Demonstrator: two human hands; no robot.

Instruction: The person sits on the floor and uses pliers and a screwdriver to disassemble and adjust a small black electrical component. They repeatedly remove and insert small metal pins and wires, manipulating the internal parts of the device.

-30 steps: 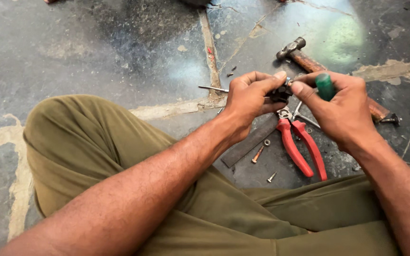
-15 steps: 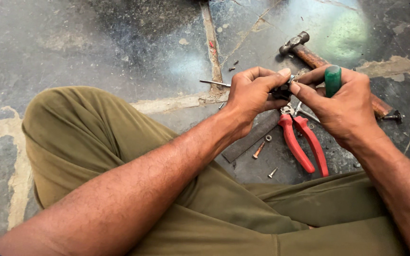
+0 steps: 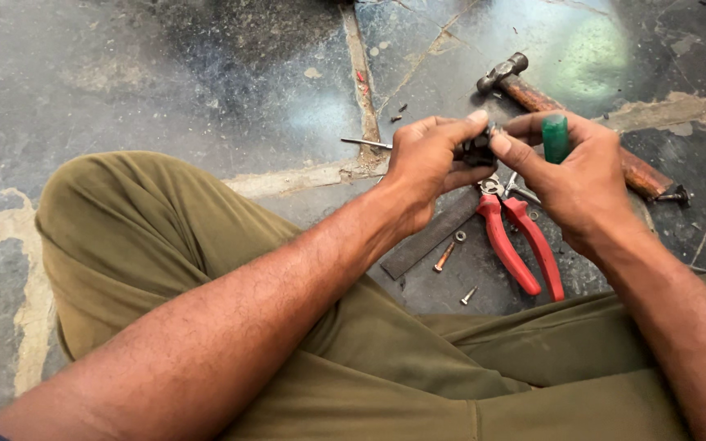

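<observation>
My left hand (image 3: 426,163) pinches a small dark metal part (image 3: 477,149) between thumb and fingers, above the stone floor. My right hand (image 3: 569,175) meets it from the right, its thumb against the same part, and a green-handled tool (image 3: 555,137) is tucked in that fist with the handle end sticking up. The tool's tip is hidden behind the fingers. Red-handled pliers (image 3: 520,245) lie on the floor just below both hands.
A hammer with a wooden handle (image 3: 569,114) lies behind my right hand. A flat dark metal strip (image 3: 431,243), a bolt (image 3: 444,257), a washer (image 3: 460,236) and a small screw (image 3: 468,296) lie beside the pliers. A thin rod (image 3: 365,143) pokes out left of my left hand. My olive-trousered knee (image 3: 124,237) fills the left.
Both hands have kept their hold on the small part and shifted slightly up in view; the green handle now stands more upright in my right fist.
</observation>
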